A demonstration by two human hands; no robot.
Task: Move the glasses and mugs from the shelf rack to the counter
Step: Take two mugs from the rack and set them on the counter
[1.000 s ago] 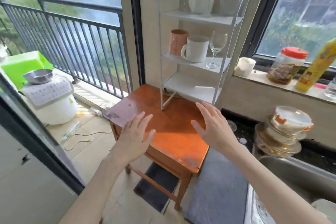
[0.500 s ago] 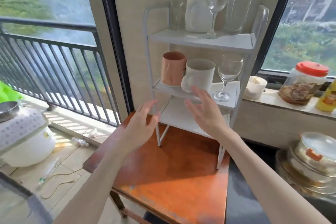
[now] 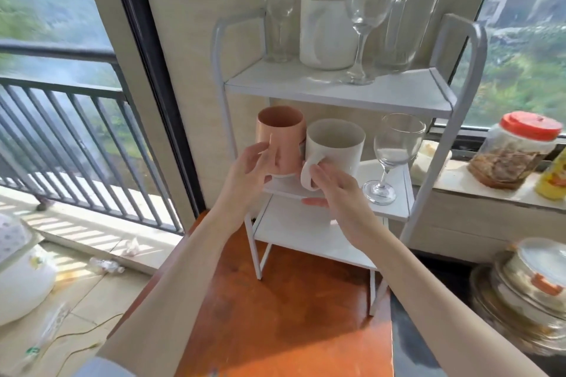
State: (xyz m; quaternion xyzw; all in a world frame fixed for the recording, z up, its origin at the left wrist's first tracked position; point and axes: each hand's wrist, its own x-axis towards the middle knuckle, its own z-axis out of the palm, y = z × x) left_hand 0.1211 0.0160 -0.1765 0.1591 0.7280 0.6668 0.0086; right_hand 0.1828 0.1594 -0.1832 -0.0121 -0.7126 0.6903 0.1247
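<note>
White three-tier shelf rack (image 3: 337,92) on an orange wooden table (image 3: 284,324). Top shelf: tall slim glass (image 3: 278,9), white mug (image 3: 326,34), stemmed wine glass (image 3: 364,15), clear pitcher-like glass (image 3: 404,24), all seemingly empty. Middle shelf: pink mug (image 3: 280,138) touching a white handled mug (image 3: 335,147), both empty inside as far as visible; short wine glass (image 3: 395,156) just beside, at the right. Bottom shelf bare. On the sill, a red-lidded plastic jar (image 3: 514,150) holding something brown.

Left hand (image 3: 245,174) at the pink mug, fingers (image 3: 263,153) loosely curved against its side, not closed around it. Right hand (image 3: 340,193) at the white mug's handle, fingers (image 3: 324,171) fairly straight over it, no firm grip visible.

Half a second ago, both hands spread wide in the air below the middle shelf; now up against the two mugs. Mugs unmoved.
</note>
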